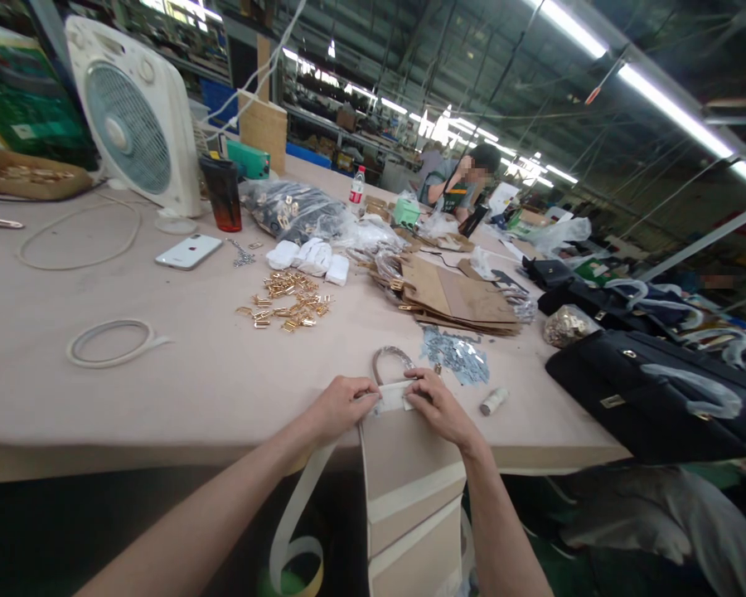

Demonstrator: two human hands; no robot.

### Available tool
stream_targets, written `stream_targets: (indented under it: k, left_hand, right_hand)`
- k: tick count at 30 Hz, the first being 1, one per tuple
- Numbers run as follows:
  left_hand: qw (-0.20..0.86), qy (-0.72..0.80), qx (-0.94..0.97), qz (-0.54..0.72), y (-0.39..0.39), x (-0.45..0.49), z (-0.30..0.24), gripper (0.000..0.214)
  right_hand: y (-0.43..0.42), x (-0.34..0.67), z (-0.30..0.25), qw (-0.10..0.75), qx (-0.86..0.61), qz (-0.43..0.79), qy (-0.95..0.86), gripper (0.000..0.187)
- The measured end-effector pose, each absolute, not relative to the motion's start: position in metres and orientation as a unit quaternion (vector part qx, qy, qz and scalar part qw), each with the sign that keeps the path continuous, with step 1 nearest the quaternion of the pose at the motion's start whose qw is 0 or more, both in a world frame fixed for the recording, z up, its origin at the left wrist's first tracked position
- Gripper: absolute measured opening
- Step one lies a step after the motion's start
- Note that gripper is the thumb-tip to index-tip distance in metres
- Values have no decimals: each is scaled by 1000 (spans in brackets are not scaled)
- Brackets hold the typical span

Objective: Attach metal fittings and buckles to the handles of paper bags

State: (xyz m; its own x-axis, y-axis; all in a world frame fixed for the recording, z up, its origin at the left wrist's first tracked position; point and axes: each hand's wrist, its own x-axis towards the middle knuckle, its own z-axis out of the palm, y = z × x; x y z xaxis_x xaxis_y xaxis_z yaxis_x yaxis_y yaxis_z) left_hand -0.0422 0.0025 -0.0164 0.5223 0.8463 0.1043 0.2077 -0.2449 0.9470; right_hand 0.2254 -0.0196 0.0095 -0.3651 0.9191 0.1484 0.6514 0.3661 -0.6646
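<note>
Side by side at the near edge of the bench (149,398), the left hand (339,406) and right hand (438,406) clamp the white-banded top of a beige panel (410,489). The panel hangs over the edge, apparently so its own weight keeps it taut under the grip. A curved handle (389,363) rises just beyond the hands. Farther in lie gold metal fittings (284,303) and kraft paper patterns (457,298), while a black bag (646,398) rests near the right edge.

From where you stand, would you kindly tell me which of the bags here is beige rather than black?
The beige one with cream bands, hanging over the table edge from the left hand and right hand; the large bag is black.
</note>
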Motion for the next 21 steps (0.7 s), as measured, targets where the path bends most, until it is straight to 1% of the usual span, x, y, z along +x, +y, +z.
stream_targets:
  k: [5,14,15,18,19,20,21]
  left_hand:
    - [504,367,714,319,3,-41,-18,31]
    - [489,364,724,324,3,-42,-17,28]
    - [489,363,724,325,3,-42,-17,28]
    - [488,363,724,326,3,-42,-17,28]
    - [486,364,724,326,2,-42,-18,28]
    - [485,365,725,327,2,-42,-18,27]
    - [483,365,726,327,2,-42,-19,27]
  right_hand:
    - [-21,226,1,283,-497,227,-788,14]
    - [-29,222,-5,309,-504,199,-782,11]
    - [-29,222,-5,311,-505,197,-781,15]
    - [-28,225,-7,310,-522,193,-770,42]
    - [-26,226,-7,309,-528,194,-767,49]
    - [-25,227,-7,306,-531,197,-766,50]
    - [-24,228,-8,303,-529,200,-767,48]
